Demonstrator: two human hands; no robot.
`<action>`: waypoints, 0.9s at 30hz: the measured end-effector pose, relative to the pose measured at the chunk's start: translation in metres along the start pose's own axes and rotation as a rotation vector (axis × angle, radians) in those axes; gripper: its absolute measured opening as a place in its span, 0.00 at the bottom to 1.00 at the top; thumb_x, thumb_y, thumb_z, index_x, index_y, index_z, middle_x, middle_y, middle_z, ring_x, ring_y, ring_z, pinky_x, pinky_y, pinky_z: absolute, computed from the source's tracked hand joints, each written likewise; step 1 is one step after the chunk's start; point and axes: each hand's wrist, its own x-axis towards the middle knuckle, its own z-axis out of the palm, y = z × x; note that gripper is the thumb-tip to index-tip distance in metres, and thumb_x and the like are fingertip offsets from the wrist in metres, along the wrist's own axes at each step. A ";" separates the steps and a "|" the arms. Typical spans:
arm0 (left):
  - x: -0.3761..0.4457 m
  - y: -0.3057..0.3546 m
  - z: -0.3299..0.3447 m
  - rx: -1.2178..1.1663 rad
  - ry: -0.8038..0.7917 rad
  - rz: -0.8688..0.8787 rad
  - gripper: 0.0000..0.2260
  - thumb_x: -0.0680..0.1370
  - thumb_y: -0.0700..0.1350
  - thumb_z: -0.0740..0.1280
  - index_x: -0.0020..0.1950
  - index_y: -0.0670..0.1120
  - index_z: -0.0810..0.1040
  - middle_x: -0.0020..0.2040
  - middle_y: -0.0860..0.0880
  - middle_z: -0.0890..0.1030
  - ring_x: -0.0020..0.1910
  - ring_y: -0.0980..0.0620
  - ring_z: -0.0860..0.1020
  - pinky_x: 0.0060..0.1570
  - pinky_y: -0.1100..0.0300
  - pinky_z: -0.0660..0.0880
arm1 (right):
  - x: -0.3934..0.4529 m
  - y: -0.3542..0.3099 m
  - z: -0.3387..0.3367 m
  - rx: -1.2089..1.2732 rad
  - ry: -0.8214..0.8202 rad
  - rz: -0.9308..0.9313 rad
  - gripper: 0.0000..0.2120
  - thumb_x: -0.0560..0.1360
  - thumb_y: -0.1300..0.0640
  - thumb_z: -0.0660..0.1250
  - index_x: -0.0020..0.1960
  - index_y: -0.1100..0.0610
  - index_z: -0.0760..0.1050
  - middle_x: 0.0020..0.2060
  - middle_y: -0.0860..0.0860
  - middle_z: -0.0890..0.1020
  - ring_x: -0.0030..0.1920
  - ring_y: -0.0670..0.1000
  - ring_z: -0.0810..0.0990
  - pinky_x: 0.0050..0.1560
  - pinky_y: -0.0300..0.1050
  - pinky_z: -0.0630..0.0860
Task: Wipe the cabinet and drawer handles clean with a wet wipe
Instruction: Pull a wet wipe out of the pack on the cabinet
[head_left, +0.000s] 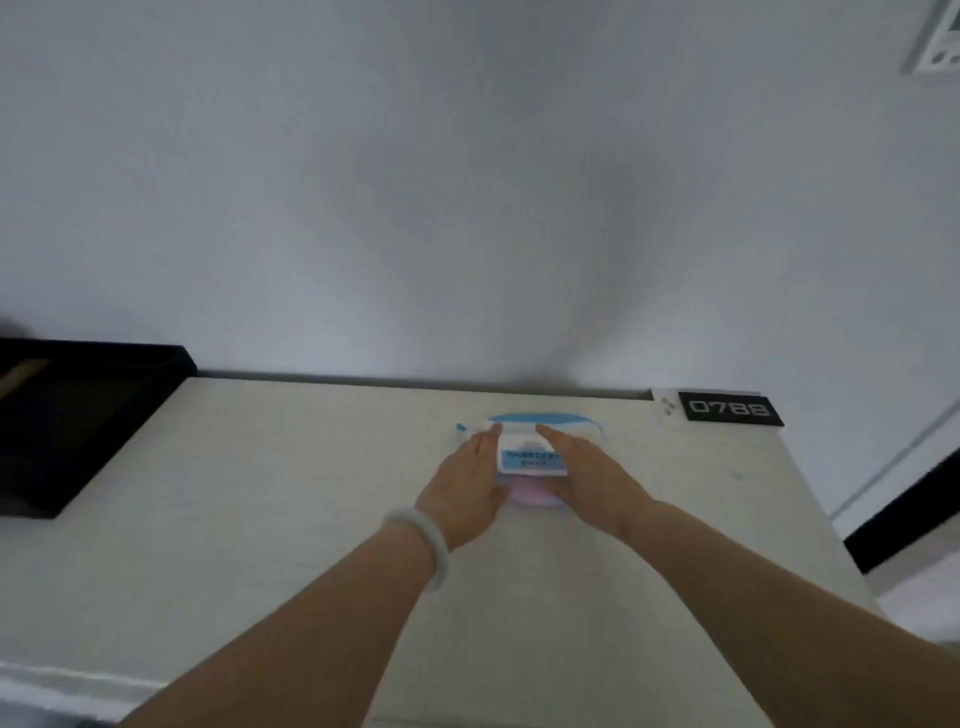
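Observation:
A pack of wet wipes, white with a blue band at its far end and a pink near end, lies flat on the pale cabinet top. My left hand, with a pale bangle at the wrist, lies along the pack's left side. My right hand lies along its right side. Both hands have fairly straight fingers resting on the pack. The thumbs are hidden. No cabinet or drawer handle is in view.
A black tray or frame sits at the left end of the top. A black plate reading 0788 stands at the back right corner. A white wall rises behind. The cabinet's right edge drops to the floor.

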 end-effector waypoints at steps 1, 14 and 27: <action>0.009 -0.003 0.005 -0.033 0.004 0.004 0.32 0.80 0.44 0.62 0.78 0.41 0.49 0.77 0.43 0.58 0.75 0.46 0.59 0.73 0.55 0.58 | 0.007 0.004 0.005 0.009 -0.002 -0.005 0.31 0.78 0.52 0.65 0.76 0.55 0.56 0.72 0.53 0.67 0.71 0.53 0.65 0.71 0.44 0.59; 0.056 -0.052 0.064 -0.259 0.155 -0.063 0.34 0.73 0.48 0.71 0.76 0.45 0.61 0.71 0.45 0.70 0.69 0.47 0.69 0.67 0.46 0.67 | 0.051 0.046 0.036 -0.313 0.089 -0.225 0.29 0.77 0.50 0.64 0.72 0.65 0.64 0.59 0.62 0.79 0.57 0.60 0.79 0.60 0.51 0.74; 0.031 -0.024 0.052 -0.432 0.229 -0.108 0.31 0.72 0.43 0.70 0.69 0.55 0.59 0.59 0.56 0.68 0.59 0.52 0.72 0.62 0.53 0.69 | 0.061 0.027 0.000 0.046 0.294 0.185 0.19 0.80 0.55 0.61 0.69 0.56 0.65 0.49 0.54 0.79 0.48 0.54 0.78 0.50 0.48 0.75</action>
